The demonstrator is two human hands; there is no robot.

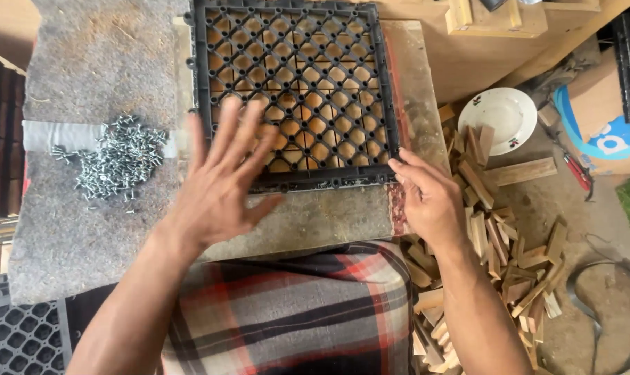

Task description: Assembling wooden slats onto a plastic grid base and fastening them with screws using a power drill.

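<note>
Head view: your left hand (221,184) lies spread flat, fingers wide, over the near-left part of the black plastic grid tile (294,90); its grip is fully open and has hold of nothing. Your right hand (429,198) has its fingertips on the tile's corner at about 4 o'clock, fingers loosely extended, not closed round anything.

The tile sits at 12 o'clock on the bench (329,215), wooden slats showing through its mesh. Its right edge runs close to the bench edge, so a sideways push could, I judge, slide it off toward the wood offcuts (502,243) on the floor at 3 o'clock.

The heap of screws (117,160) at 9 o'clock lies near your left forearm; a careless sweep could scatter them.
</note>
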